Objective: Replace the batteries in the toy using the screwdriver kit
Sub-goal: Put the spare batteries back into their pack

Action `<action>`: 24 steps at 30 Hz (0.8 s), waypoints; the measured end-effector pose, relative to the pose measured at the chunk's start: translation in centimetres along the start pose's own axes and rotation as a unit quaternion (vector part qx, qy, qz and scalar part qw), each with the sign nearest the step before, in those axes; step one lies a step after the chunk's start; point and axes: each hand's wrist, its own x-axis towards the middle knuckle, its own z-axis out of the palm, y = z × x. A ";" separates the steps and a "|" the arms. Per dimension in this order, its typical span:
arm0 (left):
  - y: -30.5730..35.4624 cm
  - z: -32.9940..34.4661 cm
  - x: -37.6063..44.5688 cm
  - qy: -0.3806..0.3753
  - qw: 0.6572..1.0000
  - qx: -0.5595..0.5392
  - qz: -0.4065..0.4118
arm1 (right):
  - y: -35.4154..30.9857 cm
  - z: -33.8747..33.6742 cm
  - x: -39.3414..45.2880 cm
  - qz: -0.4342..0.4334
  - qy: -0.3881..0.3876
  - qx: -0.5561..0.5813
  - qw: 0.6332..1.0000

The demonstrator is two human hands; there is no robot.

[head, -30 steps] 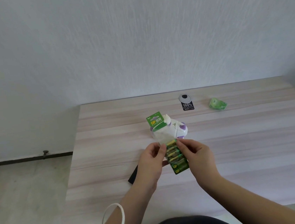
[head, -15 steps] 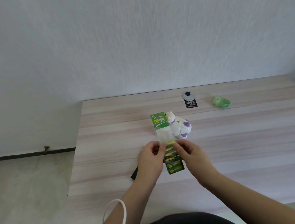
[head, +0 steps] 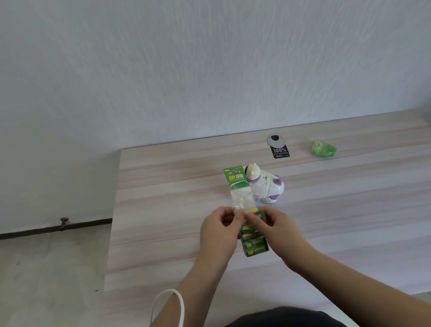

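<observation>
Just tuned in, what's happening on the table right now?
A person is working on a strip pack of green batteries with both hands. The left hand pinches the clear wrapping near the pack's middle, and the right hand grips the battery row beside it, apparently pulling a cell free. The white and purple toy stands just behind the pack on the table, untouched. No screwdriver is visible.

Green-and-yellow battery pack (head: 254, 245), white-and-purple toy (head: 265, 184), pale streaked wood-grain table (head: 349, 215), crumpled green wrapper (head: 323, 148)
</observation>
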 end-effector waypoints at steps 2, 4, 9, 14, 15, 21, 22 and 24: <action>0.0 -0.2 -0.1 -0.011 1.000 -0.030 0.001 | 0.0 0.2 0.1 0.013 0.005 0.020 1.000; 0.0 -0.7 -0.2 -0.020 0.999 -0.026 0.007 | 0.1 0.4 0.1 0.020 -0.001 0.039 0.999; -0.4 -2.0 -0.2 -0.047 0.998 -0.022 0.020 | 0.3 1.1 -0.1 0.014 -0.016 0.061 0.998; -1.4 -3.6 0.2 -0.054 0.998 0.001 0.020 | 0.0 2.5 -0.6 0.017 -0.022 0.068 0.997; -1.6 -3.9 0.4 -0.054 0.998 0.010 0.019 | 0.0 2.8 -0.6 0.015 -0.021 0.064 0.998; -2.3 -4.9 0.9 -0.046 0.999 0.018 -0.008 | -0.1 4.7 -0.9 -0.029 0.046 -0.036 0.998; -2.3 -5.0 1.0 -0.049 0.999 0.017 -0.011 | -0.3 4.9 -1.0 -0.036 0.051 -0.057 0.996; -2.5 -5.2 1.2 -0.057 0.998 0.012 -0.014 | -0.4 5.1 -1.0 -0.043 0.053 -0.088 0.994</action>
